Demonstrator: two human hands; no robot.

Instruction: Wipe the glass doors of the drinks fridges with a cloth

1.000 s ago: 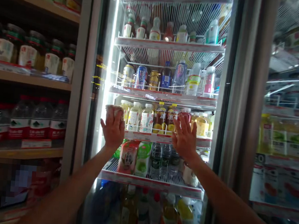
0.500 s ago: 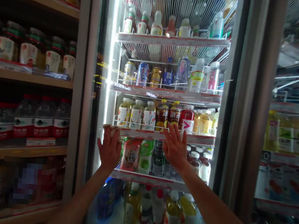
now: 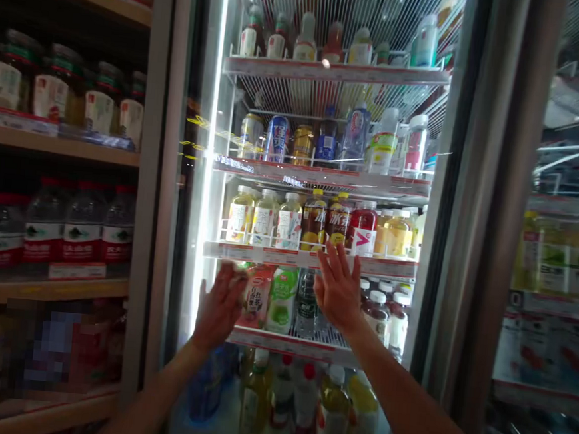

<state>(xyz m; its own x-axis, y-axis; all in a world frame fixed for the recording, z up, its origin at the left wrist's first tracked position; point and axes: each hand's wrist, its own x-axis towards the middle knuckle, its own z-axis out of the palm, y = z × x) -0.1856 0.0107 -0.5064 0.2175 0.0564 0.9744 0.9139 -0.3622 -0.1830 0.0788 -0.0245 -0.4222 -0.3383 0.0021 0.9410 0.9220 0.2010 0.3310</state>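
Observation:
A glass cooler door fills the middle of the view, with lit drink shelves behind it. My left hand is at the glass on the left, tilted to the right and slightly blurred. Under its fingers is a light brown cloth, mostly hidden by the hand. On the right, my right hand rests against the glass with fingers apart and nothing in it. Behind the glass, between the hands, stand a red tea drink pack, a green drink pack and a dark-labelled clear bottle.
A metal door frame runs upright on the right, with another glass-fronted cooler beyond it. To the left, a wooden shelf bears jars, above red-capped water bottles. Lower in the cooler stand several bottles. Reflections streak the glass.
My left hand has moved right and a little down across the glass, turning to the right, with the cloth under its fingers. My right hand stays in place.

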